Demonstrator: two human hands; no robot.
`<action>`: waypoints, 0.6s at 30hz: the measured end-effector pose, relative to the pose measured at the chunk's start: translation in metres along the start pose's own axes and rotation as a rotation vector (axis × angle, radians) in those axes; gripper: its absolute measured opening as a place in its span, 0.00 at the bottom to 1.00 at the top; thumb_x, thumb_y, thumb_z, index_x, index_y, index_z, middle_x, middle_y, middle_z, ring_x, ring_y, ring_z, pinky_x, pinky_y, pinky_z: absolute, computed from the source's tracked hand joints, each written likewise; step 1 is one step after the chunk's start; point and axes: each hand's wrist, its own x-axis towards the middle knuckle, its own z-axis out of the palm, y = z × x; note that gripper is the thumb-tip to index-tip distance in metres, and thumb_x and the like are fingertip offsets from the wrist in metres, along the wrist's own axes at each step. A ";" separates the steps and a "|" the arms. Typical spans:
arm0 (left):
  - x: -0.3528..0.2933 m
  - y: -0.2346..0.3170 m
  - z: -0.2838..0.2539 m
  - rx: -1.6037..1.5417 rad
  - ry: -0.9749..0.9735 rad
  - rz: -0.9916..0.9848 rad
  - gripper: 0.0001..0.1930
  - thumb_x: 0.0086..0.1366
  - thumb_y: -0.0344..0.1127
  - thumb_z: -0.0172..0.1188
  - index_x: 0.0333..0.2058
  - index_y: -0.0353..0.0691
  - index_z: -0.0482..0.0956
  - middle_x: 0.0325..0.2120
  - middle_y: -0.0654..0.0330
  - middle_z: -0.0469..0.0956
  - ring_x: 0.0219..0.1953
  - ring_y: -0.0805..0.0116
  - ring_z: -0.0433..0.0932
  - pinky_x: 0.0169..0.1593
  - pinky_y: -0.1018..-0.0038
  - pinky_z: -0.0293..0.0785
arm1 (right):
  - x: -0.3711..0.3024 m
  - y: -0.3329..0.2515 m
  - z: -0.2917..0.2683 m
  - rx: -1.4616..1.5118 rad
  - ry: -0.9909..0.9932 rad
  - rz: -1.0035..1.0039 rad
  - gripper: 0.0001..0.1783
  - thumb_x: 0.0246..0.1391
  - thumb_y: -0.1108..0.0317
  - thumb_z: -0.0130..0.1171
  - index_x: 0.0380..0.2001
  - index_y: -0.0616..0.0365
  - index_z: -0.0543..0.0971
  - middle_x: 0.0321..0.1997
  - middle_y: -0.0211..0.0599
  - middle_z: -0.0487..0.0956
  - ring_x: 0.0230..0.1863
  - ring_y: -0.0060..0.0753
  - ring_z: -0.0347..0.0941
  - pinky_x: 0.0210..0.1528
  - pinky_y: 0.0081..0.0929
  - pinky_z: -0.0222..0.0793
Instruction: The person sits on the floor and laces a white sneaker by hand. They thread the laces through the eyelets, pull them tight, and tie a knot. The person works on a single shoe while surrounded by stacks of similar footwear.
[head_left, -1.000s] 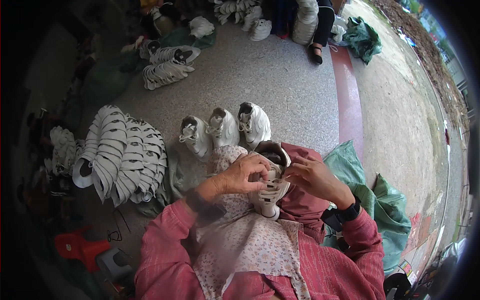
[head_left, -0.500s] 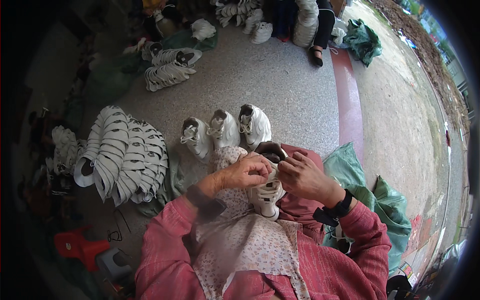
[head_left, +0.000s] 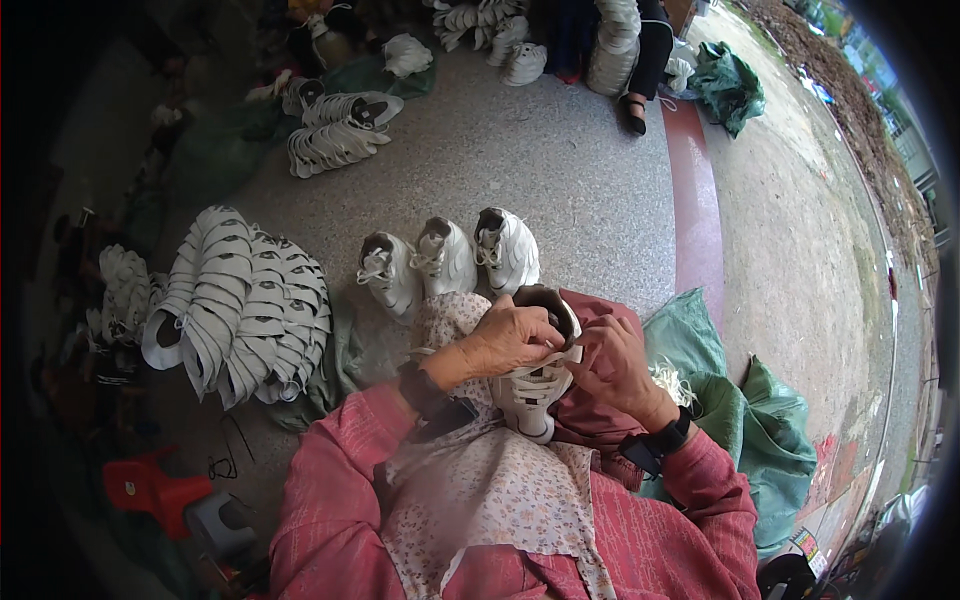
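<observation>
A white sneaker upper [head_left: 528, 398] with a brown-lined opening rests on my lap, its toe toward me and white laces crossing its front. My left hand [head_left: 512, 338] is closed at the edge of the opening, fingertips curled over the tongue area and partly hidden. On the other side, my right hand [head_left: 612, 368] pinches close to the top eyelets, where a white shoelace [head_left: 572, 354] shows beside the fingers. Beyond my knees stand three similar laced white sneakers [head_left: 436, 258] in a row on the floor.
Stacked white shoe uppers [head_left: 235, 305] lie at the left, near a red plastic stool [head_left: 155, 492]. Green sacks [head_left: 765, 450] and a bundle of white laces [head_left: 672, 383] are at my right. Farther off are more stacked uppers [head_left: 335, 140] and another person's foot [head_left: 635, 113].
My left hand has shifted right, over the sneaker's opening. My right hand has moved slightly right and down. The lace bundle beside my right wrist has come into view.
</observation>
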 end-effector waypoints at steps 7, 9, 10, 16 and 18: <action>0.003 -0.001 0.009 -0.033 0.051 0.021 0.06 0.55 0.35 0.66 0.34 0.48 0.86 0.27 0.71 0.73 0.33 0.74 0.73 0.47 0.71 0.56 | -0.003 0.008 -0.009 -0.036 -0.161 -0.092 0.18 0.45 0.73 0.65 0.42 0.56 0.76 0.34 0.34 0.76 0.38 0.40 0.74 0.46 0.36 0.66; 0.003 -0.002 0.010 -0.023 0.075 0.047 0.06 0.55 0.34 0.67 0.33 0.48 0.86 0.27 0.71 0.72 0.33 0.74 0.73 0.47 0.71 0.56 | 0.000 0.007 -0.009 -0.113 -0.175 -0.163 0.18 0.46 0.74 0.64 0.43 0.57 0.76 0.35 0.35 0.77 0.39 0.40 0.74 0.48 0.37 0.68; 0.003 -0.002 0.010 -0.024 0.082 0.062 0.06 0.55 0.34 0.67 0.33 0.48 0.86 0.27 0.71 0.71 0.33 0.74 0.72 0.47 0.71 0.56 | 0.003 0.006 -0.010 -0.139 -0.222 -0.187 0.18 0.48 0.73 0.62 0.44 0.58 0.76 0.36 0.35 0.77 0.40 0.40 0.75 0.48 0.36 0.69; 0.003 -0.003 0.007 0.025 0.006 0.036 0.10 0.52 0.35 0.71 0.35 0.47 0.85 0.32 0.69 0.71 0.36 0.72 0.71 0.47 0.69 0.60 | 0.020 0.000 -0.020 -0.329 -0.371 -0.399 0.14 0.51 0.71 0.57 0.43 0.58 0.77 0.40 0.34 0.79 0.42 0.38 0.77 0.51 0.34 0.70; 0.004 -0.003 0.008 0.038 0.060 0.045 0.11 0.51 0.36 0.72 0.35 0.46 0.85 0.34 0.67 0.72 0.38 0.70 0.71 0.48 0.68 0.63 | 0.024 -0.003 -0.021 -0.361 -0.387 -0.452 0.15 0.51 0.71 0.55 0.44 0.59 0.76 0.40 0.35 0.79 0.43 0.38 0.77 0.52 0.35 0.70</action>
